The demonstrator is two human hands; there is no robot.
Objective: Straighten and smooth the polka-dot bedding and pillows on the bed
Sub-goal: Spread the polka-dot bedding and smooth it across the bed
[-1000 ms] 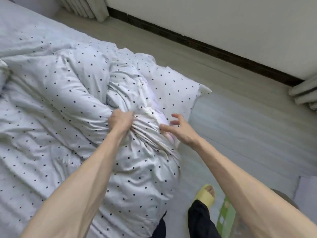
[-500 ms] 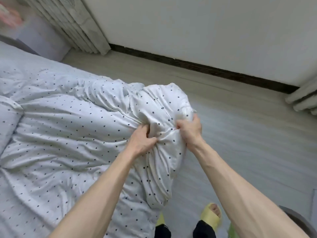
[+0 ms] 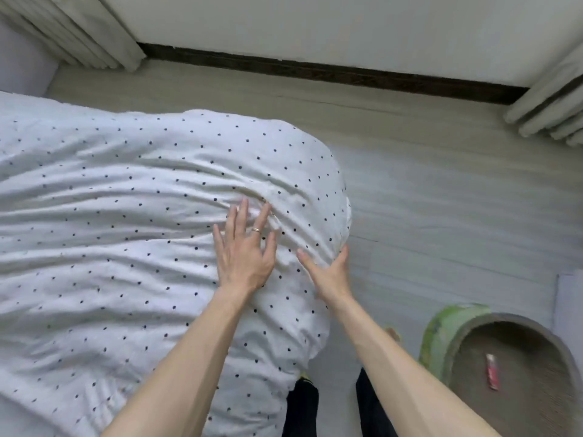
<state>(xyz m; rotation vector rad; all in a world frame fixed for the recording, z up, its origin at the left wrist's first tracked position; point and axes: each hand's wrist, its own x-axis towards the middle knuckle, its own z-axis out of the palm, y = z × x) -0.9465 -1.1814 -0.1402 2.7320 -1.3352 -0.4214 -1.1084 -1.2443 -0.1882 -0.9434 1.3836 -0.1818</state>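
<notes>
The white polka-dot duvet point(image 3: 126, 216) covers the bed and bulges over its right corner, with long creases running left to right. My left hand point(image 3: 244, 247) lies flat on the duvet near that corner, fingers spread, a ring on one finger. My right hand point(image 3: 331, 272) rests open against the duvet's right edge, thumb up along the fabric, fingers pointing left. Neither hand grips the cloth. No pillow is visible; anything under the duvet is hidden.
Pale wood floor point(image 3: 441, 200) runs right of the bed to a dark skirting board point(image 3: 315, 69). Curtains hang at top left point(image 3: 94, 33) and top right point(image 3: 552, 99). A round brown basket with a green rim point(image 3: 441, 339) holds a red item point(image 3: 492, 372) at bottom right.
Both hands let go of the bunched duvet corner they were gripping and now lie open on it. The bunched fabric has spread out flatter over the bed corner.
</notes>
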